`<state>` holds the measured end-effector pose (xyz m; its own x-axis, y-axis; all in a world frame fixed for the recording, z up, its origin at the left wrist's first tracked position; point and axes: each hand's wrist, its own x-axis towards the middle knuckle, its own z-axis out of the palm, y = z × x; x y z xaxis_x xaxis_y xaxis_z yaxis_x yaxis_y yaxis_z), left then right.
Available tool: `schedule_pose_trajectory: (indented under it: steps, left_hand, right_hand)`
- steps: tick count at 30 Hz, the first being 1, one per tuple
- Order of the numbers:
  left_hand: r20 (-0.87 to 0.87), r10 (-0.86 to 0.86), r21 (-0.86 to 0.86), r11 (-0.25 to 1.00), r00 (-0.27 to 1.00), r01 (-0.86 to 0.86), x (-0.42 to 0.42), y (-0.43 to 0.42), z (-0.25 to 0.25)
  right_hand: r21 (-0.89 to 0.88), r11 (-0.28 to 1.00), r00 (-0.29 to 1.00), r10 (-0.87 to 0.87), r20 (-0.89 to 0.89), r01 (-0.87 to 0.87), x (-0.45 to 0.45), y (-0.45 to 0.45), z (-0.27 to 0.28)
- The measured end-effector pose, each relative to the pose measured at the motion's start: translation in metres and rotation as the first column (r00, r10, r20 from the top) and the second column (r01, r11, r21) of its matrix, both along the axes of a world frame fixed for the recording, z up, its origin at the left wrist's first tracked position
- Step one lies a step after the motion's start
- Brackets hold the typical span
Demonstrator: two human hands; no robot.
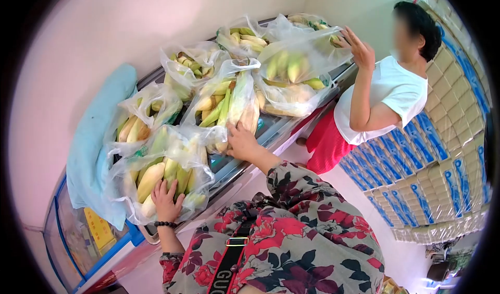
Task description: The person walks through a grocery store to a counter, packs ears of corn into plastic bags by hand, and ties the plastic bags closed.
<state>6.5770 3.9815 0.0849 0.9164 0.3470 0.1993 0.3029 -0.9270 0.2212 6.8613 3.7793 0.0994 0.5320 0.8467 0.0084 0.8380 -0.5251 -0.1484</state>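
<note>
My left hand (167,203), with a dark bead bracelet at the wrist, rests on the nearest clear plastic bag of corn (152,179). Its fingers are spread over the husked ears and are not closed. My right hand (242,142) lies against the lower end of another bag of corn (212,106), fingers apart and laid on the plastic. A smaller bag of corn (138,124) sits behind the nearest one. Pale and green husks show through the thin plastic of all these bags.
Several bags of corn stand on a long freezer chest (229,171). At its left end lies a light blue cloth (96,137). A person (385,93) at the right lifts a plastic bag of corn (291,59). Wrapped paper packs (416,163) are stacked behind.
</note>
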Motion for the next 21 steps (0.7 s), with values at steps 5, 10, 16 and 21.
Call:
schedule_pose_trajectory:
  steps: [5,10,16,21]
  left_hand:
    - [0.001,-0.010,-0.035,0.999,1.000,0.010,0.003,-0.001,0.006]
    - [-0.018,-0.034,-0.056,0.998,0.999,0.033,0.005,0.001,0.013]
    - [-0.032,-0.006,-0.108,0.994,0.999,0.003,0.012,0.002,0.019]
    - [0.001,0.135,-0.229,0.965,0.991,-0.132,0.015,0.006,0.008]
  right_hand:
    - [0.046,0.993,0.811,0.119,-0.573,-0.113,0.050,-0.007,0.061]
    - [0.341,0.932,0.880,0.057,-0.471,0.123,0.123,0.014,0.129]
    - [0.267,0.887,0.924,-0.345,-0.162,0.378,0.277,0.053,0.154]
    - [0.103,0.832,0.837,-0.547,-0.015,0.546,0.392,0.051,0.132]
